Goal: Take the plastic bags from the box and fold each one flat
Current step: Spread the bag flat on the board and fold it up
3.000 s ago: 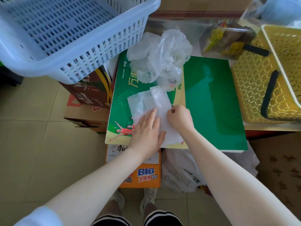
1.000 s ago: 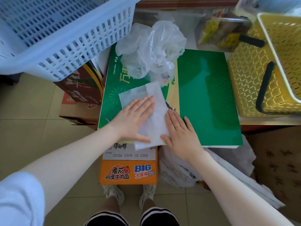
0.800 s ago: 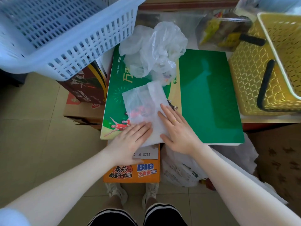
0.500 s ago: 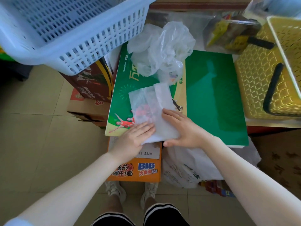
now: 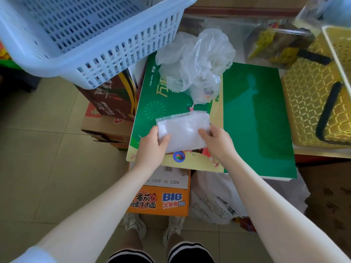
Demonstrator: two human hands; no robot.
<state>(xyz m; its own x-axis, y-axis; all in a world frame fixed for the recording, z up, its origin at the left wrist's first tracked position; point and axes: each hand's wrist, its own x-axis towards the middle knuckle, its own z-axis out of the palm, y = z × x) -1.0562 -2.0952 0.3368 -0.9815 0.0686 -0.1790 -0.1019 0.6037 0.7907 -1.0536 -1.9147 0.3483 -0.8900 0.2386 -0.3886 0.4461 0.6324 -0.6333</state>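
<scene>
A white plastic bag [image 5: 183, 130], folded into a small flat rectangle, lies over the near part of a green printed box [image 5: 254, 114]. My left hand [image 5: 152, 145] pinches its left edge, thumb on top. Its right edge is gripped by my right hand [image 5: 216, 141] in the same way. A heap of crumpled clear plastic bags [image 5: 197, 63] sits on the far part of the green box, apart from both hands.
A pale blue slotted basket [image 5: 91, 33] rests on brown cartons at the upper left. A yellow basket [image 5: 315, 103] with a black handle stands at the right. An orange noodle carton [image 5: 161, 198] and a white printed sack [image 5: 214, 202] stand below the green box, by my feet.
The bag went from a larger flat sheet pressed under both palms to a smaller folded rectangle. Both hands now pinch its side edges instead of pressing on it.
</scene>
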